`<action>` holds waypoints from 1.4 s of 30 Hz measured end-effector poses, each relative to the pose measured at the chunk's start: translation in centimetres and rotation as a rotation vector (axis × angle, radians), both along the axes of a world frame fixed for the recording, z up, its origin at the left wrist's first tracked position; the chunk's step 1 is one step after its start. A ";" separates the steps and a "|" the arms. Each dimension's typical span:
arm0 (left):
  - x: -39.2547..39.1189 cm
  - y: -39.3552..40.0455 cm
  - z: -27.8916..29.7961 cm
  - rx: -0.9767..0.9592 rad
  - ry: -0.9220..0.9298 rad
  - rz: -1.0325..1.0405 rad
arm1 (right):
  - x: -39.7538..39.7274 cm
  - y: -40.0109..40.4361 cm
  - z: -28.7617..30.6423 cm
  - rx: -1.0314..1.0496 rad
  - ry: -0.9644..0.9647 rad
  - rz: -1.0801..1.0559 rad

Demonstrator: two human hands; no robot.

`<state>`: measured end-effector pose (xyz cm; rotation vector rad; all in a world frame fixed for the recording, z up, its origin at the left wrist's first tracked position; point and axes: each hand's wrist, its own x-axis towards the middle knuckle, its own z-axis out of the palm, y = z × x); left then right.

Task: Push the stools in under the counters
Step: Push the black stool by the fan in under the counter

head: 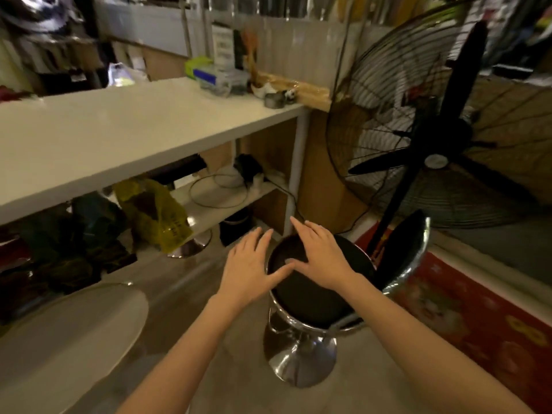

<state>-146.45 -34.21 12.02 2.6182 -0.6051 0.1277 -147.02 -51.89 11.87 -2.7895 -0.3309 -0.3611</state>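
Black stool point(316, 291), with round padded seat, low chromed backrest and chromed pedestal base, standing on the floor in front of the right end of the white counter point(125, 135), still wholly outside it and close beside the counter's white leg point(295, 171). Left hand point(249, 264) spread flat with straight fingers, holding nothing; its thumb lies on the seat's left rim while the fingers reach past the edge. Right hand point(321, 258) likewise flat and open, palm down over the far part of the seat, gripping nothing; the two thumbs nearly meet. Judged step: about to shove the stool forward. To do it well, press low and level on the seat so the heavy base slides and does not tip, and steer slightly left, away from the leg. Under the counter, left of the stool, sit a yellow bag point(155, 216) and the chromed base of another stool point(191, 248); both narrow the gap. A large standing fan point(433, 156) is close on the stool's right, its pole near the backrest. A white seat point(68, 333), lower left, appears also left to push in.
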 end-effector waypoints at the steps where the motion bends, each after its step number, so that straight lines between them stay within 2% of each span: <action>1: -0.5 -2.3 0.2 -0.001 -0.003 -0.034 | -0.7 -2.2 0.5 -0.010 -0.019 -0.026; 7: -4.2 -15.0 0.6 -0.042 0.028 -0.150 | -5.5 -14.8 2.3 0.032 -0.090 -0.120; 13: -5.7 -22.5 0.5 -0.062 0.117 -0.160 | -8.3 -24.2 2.8 0.189 -0.038 -0.163; 17: -4.8 -25.1 -0.1 -0.121 0.356 -0.117 | -8.1 -28.1 1.9 0.175 0.071 -0.137; 20: -3.5 -26.3 -0.8 -0.135 0.470 -0.064 | -6.6 -29.9 0.9 0.108 0.141 -0.072; 27: -1.0 -28.5 -2.6 0.041 0.471 -0.023 | -0.4 -31.2 -1.3 -0.081 0.182 0.163; 33: -0.3 -29.9 -3.0 0.031 0.622 -0.049 | 4.8 -32.4 -1.9 -0.292 0.338 0.403; 38: -0.8 -29.8 -3.0 0.082 0.592 0.033 | 7.3 -32.2 -1.9 -0.393 0.365 0.565; 42: -1.9 -30.0 -3.6 0.327 0.433 0.132 | 8.5 -32.4 -2.4 -0.430 0.334 0.694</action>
